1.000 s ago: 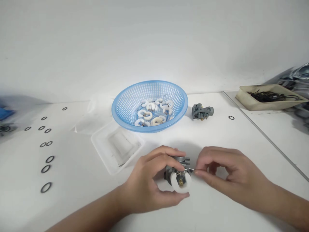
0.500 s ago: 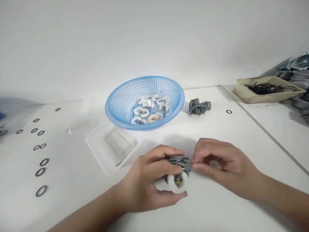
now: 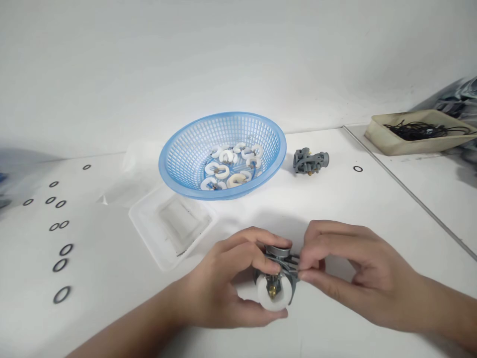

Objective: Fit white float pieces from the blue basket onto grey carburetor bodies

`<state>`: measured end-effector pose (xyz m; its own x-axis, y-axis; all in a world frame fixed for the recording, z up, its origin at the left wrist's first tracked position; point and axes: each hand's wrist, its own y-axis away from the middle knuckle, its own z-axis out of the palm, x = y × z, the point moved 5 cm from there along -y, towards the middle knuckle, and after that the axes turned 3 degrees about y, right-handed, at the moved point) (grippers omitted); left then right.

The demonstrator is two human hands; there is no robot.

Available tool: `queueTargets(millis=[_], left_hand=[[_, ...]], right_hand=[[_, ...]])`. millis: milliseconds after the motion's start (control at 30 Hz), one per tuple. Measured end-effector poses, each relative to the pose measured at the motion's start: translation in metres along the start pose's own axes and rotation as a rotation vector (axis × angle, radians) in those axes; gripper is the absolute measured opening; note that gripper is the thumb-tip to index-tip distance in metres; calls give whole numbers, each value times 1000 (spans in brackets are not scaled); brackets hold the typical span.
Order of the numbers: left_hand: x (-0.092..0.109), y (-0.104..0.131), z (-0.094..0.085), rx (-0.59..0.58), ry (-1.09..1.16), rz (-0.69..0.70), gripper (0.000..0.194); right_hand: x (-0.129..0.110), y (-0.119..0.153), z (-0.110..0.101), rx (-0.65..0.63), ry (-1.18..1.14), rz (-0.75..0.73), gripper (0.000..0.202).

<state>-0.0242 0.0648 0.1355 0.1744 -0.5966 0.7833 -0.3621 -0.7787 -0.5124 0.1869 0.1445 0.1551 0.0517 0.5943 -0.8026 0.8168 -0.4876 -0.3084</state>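
My left hand [image 3: 223,278] grips a small grey metal carburetor body [image 3: 278,263] with a white plastic float [image 3: 274,293] on its near side, just above the white table. My right hand [image 3: 346,271] pinches at the body's right side with thumb and forefinger; a thin pin was visible there earlier but is now hidden by the fingertips. A blue plastic basket [image 3: 223,149] holding several white floats stands behind the hands. A second grey carburetor body [image 3: 310,160] lies right of the basket.
A clear plastic tray [image 3: 171,223] lies left of my hands. Several black O-rings [image 3: 61,294] are scattered on the table's left, one [image 3: 357,169] at the right. A beige tray of black rings [image 3: 421,132] sits far right beyond a table seam.
My right hand's fingertips have closed in against the carburetor body's right side, covering the thin pin. Both hands and the part have shifted slightly nearer to me.
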Motion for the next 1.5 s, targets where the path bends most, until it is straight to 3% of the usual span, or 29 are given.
queueTargets(millis=[233,767,1000,1233,1500], left_hand=[[-2,4,3,3,-27,-88,66],[-5,-1,2,46,9,50,62],[-1,-4,2,63,-35,128,71],[1,-5,3,43,-11,101,71],[-2,-5,4,11,-13,80,66]], right_hand=[[-12,2,3,-24,2,140,15],[-19,4,-1,-7,142,48,15],[-26,3,-2,46,205,-14,13],[-30,8,1,34,287,-24,13],[-29,8,2,47,222,-23,12]])
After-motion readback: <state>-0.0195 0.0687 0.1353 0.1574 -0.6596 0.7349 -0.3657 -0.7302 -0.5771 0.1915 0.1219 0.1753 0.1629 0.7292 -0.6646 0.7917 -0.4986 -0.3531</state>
